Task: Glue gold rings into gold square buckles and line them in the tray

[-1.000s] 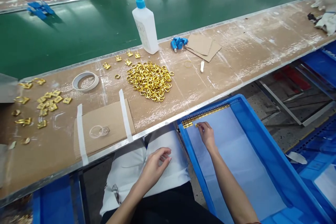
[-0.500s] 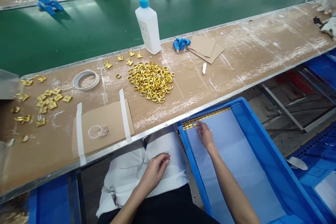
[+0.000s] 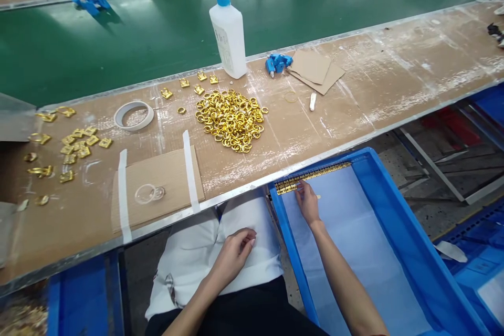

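My right hand (image 3: 309,203) reaches into a blue tray (image 3: 409,236) lined with white sheet, its fingertips at the left end of rows of small gold pieces (image 3: 315,174) along the tray's far edge. Those fingers are bent together; whatever they pinch is too small to make out. A small gold bit (image 3: 318,197) shows just beside the hand. My left hand (image 3: 236,252) rests on white cloth over my lap, fingers curled, thumb near the index finger, with nothing visible in it. A heap of gold rings (image 3: 232,121) lies on the bench.
On the bench (image 3: 394,73) stand a glue bottle (image 3: 230,39) and a tape roll (image 3: 134,115). Blue pieces (image 3: 277,63), cardboard squares (image 3: 315,69) and square gold parts (image 3: 79,142) lie there too. A cardboard pad (image 3: 157,184) is taped near the front edge. Behind runs a green belt (image 3: 149,37).
My right hand has stayed at the gold rows, its fingers now over the spot where a loose gold piece showed. The view has shifted slightly. My left hand has hardly moved.
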The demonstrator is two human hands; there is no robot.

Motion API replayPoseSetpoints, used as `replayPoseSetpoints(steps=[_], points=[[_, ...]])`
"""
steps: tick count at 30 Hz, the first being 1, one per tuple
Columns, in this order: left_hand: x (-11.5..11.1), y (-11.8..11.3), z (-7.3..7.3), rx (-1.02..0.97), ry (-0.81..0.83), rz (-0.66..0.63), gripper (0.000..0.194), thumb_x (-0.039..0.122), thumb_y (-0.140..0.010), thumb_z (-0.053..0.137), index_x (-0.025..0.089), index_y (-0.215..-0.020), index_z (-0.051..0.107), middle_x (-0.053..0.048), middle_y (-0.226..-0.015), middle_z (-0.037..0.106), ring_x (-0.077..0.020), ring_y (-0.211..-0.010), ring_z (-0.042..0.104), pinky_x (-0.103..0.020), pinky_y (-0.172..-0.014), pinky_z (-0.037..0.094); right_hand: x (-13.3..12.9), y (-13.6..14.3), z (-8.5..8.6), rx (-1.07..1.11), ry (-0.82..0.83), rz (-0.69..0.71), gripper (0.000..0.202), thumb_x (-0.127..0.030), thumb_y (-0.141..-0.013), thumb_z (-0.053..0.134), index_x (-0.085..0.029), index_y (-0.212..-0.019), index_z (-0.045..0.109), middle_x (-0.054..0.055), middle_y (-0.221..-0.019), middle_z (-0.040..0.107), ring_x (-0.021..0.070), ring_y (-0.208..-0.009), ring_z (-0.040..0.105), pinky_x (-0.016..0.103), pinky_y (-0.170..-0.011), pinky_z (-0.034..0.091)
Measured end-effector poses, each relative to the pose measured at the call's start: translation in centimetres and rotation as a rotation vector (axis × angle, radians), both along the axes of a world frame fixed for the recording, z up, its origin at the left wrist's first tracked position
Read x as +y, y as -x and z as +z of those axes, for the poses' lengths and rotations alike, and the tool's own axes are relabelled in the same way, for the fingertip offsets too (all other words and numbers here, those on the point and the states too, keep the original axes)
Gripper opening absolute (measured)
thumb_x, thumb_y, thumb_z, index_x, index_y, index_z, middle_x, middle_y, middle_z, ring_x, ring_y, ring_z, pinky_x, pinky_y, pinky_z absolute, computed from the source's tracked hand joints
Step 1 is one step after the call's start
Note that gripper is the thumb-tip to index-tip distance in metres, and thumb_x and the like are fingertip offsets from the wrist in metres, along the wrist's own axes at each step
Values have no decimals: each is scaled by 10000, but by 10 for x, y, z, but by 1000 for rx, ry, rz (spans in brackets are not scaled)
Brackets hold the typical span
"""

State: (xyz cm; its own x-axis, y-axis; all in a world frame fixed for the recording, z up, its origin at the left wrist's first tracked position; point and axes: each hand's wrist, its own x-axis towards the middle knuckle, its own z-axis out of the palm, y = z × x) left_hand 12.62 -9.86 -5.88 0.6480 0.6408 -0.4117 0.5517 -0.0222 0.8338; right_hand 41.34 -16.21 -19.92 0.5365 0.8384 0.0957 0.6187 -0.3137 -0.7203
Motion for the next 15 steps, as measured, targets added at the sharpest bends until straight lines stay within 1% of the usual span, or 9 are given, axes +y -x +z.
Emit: replayPoseSetpoints(steps=[5,10,12,13,15], points=[[0,-1,1,-2,2,-2,265,355,-932,470,191,-906,677,-98,-925,762,-220,-787,706,-307,-750,568,1,2,2,8,1,-15,383,-240,-929,493,-166,-1303,535,115,-1013,703,234,-769,658,410,-782,589],[0,1,1,-10,4,-2,257,344,-935,472,191,-904,676,-92,-923,763,-216,-782,706,-295,-739,558,2,4,7,2,-6,-37,385,-267,-920,479,-167,-1284,554,113,-999,714,222,-737,665,391,-744,595],[1,2,1,-16,11,-2,258,343,-937,470,192,-904,677,-93,-937,763,-217,-794,708,-293,-741,554,-1,4,16,-13,-14,-64,383,-309,-927,464,-165,-1266,568,116,-985,719,216,-712,669,374,-703,595],[1,2,1,-17,12,0,261,344,-939,468,192,-909,677,-94,-943,763,-218,-797,707,-293,-738,552,-3,4,23,-24,-22,-83,385,-334,-933,454,-166,-1257,576,117,-975,722,214,-698,670,367,-680,593],[1,4,1,-13,8,14,268,340,-940,461,187,-924,681,-98,-944,759,-221,-802,703,-295,-735,546,-10,5,45,-52,-52,-128,390,-383,-946,439,-172,-1237,589,118,-944,729,214,-669,670,360,-644,587]])
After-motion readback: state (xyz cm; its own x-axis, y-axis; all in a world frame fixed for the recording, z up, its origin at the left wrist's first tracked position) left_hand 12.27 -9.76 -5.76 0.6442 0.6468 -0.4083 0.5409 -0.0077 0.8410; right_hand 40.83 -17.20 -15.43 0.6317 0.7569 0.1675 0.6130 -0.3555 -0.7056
